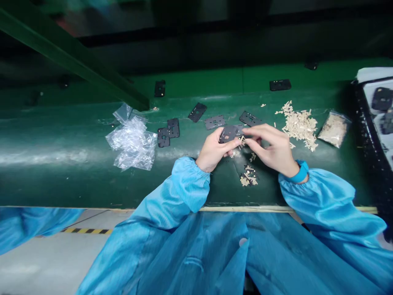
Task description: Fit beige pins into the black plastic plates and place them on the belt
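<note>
The left hand (215,149) is closed on the left edge of a perforated black plate (229,134), which is held over the green surface (76,164). The right hand (270,147) forms a narrow pinch at the plate's right edge. A small beige piece (242,141) lies at its fingertips (247,135); whether they grip it cannot be determined. Further black plates (214,121) lie beyond the hands. A loose pile of beige pieces (301,125) lies to the right, beside a filled plastic bag (334,129). A smaller beige cluster (248,176) lies just below the hands. Crumpled clear plastic bags (132,139) lie to the left. A black-edged tray (359,123) at far right carries more plates
</note>
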The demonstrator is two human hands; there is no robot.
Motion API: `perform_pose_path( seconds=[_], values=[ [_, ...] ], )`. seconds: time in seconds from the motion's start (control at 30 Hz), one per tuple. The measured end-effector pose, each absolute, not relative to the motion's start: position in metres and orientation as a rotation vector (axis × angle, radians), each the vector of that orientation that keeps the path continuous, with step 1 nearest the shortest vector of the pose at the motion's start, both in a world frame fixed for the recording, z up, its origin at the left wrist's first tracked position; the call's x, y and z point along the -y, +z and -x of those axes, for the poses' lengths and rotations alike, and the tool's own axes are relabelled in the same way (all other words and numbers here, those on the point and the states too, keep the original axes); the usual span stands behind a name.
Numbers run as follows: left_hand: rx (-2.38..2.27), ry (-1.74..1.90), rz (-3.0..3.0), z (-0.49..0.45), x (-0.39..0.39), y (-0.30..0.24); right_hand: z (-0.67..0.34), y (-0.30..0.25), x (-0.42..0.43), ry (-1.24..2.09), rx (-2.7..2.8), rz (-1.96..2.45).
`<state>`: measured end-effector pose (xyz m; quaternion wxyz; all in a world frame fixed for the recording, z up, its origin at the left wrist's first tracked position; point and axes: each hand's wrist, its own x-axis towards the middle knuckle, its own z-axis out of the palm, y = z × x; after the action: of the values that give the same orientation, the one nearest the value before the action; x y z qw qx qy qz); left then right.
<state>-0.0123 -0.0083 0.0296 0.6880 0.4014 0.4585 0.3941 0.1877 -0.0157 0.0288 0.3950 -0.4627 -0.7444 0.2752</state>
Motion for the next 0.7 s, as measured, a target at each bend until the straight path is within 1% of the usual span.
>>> perform_pose_path(
  seconds=[0.1, 0.17, 0.3, 0.47, 0.57, 0.7],
  values=[
    [-1.128, 0.922, -1.012, 0.013, 0.008, 0.029, -0.182, 0.026, 0.016, 1.051, 1.708, 1.275],
    [-1.206, 0.927, -1.115, 0.012, 0.009, 0.027, -0.18, 0.023, 0.017, 1.155, 1.662, 1.29],
    [-1.368, 0.951, -1.336, 0.011, 0.01, 0.02, -0.179, 0.022, 0.019, 1.104, 1.671, 1.331],
    [-1.461, 0.921, -1.495, 0.013, 0.012, 0.017, -0.178, 0.026, 0.02, 1.057, 1.683, 1.399],
    [-1.518, 0.905, -1.566, 0.013, 0.013, 0.018, -0.175, 0.024, 0.021, 1.119, 1.611, 1.419],
    [-1.587, 0.911, -1.648, 0.01, 0.017, 0.021, -0.168, 0.021, 0.023, 1.266, 1.368, 1.398]
  ],
)
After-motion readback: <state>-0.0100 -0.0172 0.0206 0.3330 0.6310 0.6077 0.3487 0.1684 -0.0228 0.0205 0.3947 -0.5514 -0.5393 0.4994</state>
